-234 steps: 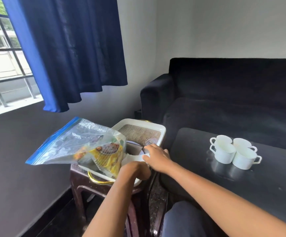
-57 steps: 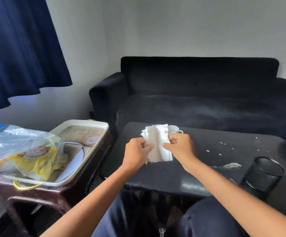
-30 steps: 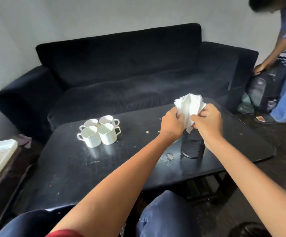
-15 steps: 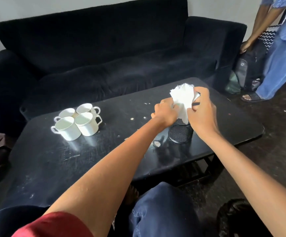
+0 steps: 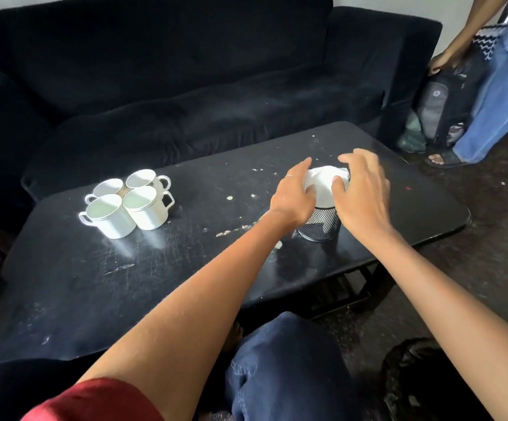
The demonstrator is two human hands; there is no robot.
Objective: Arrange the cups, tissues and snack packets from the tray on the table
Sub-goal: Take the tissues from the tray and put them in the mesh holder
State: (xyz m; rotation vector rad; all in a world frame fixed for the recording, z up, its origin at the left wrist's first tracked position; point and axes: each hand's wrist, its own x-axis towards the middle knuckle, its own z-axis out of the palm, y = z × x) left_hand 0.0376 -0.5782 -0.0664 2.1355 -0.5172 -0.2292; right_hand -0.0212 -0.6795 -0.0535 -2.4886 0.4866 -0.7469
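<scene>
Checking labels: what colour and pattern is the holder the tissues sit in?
Black wire mesh holder, seen best in the head view, with white tissues in it.

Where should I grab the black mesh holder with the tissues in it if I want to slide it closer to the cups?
Probably grip the mesh holder low around its bare round wall, coming from the near side, fingers either side. The tissues bulge over its rim, so a grasp from above would likely crush them, and both hands hover there.

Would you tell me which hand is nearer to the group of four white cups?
The left. The left hand is beside the mesh holder, on the side facing the white cups; the right hand is on the holder's far side.
</scene>
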